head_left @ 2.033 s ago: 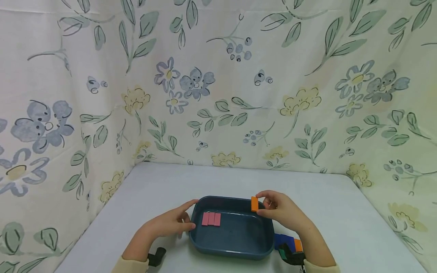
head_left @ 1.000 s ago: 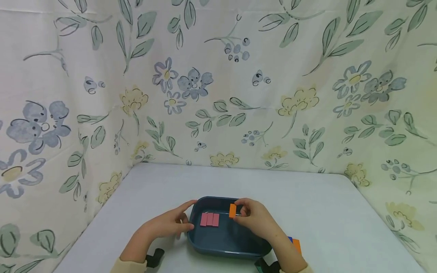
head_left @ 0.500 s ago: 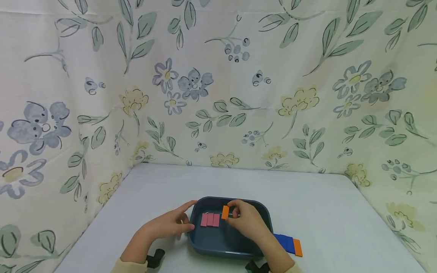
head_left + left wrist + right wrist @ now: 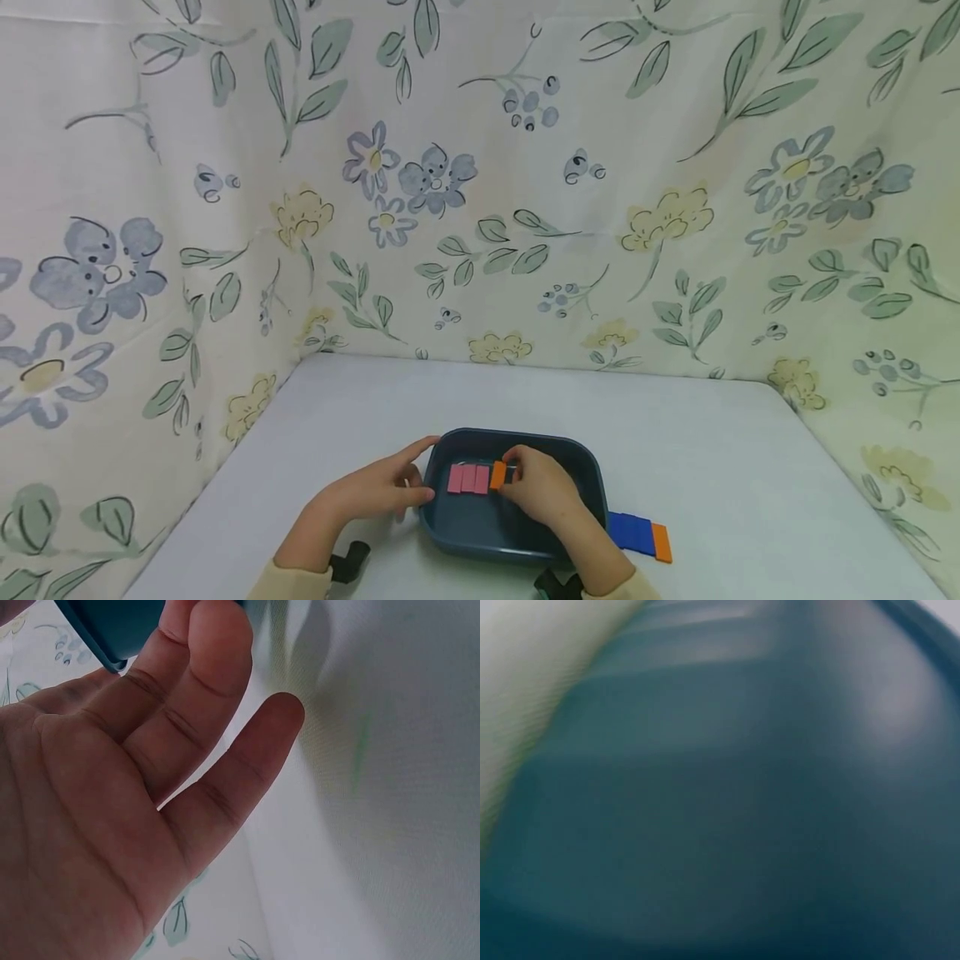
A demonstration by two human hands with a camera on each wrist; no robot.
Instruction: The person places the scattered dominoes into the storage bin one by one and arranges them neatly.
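Floral cloth (image 4: 555, 167) fills the upper part of the head view, with a pale counter (image 4: 697, 433) spread below it. A dark blue tray (image 4: 480, 527) sits at the lower centre of the frame, and three pink blocks (image 4: 468, 479) lie side by side in its left half. Just off the right end of that row, inside the tray, I see an orange block (image 4: 497, 476), slightly slanted. The right hand (image 4: 543, 487) has it pinched between thumb and fingertips; I can't tell whether it touches the last pink one or the tray's floor. The left hand (image 4: 378, 487) has its grip apart, index finger and thumb reaching to the tray's left edge. Toward the lower right, just outside the tray, blue blocks (image 4: 632, 533) lie with an orange end piece (image 4: 662, 543) to their right.

What worries me is the tight spot beside the pink row: a sideways push too far left could knock it out of line. Letting go while the orange block slants might leave it crooked. The right forearm crosses the tray's near right rim, so a low wrist could catch it and drag everything, and the left hand's touch looks too light to stop that.
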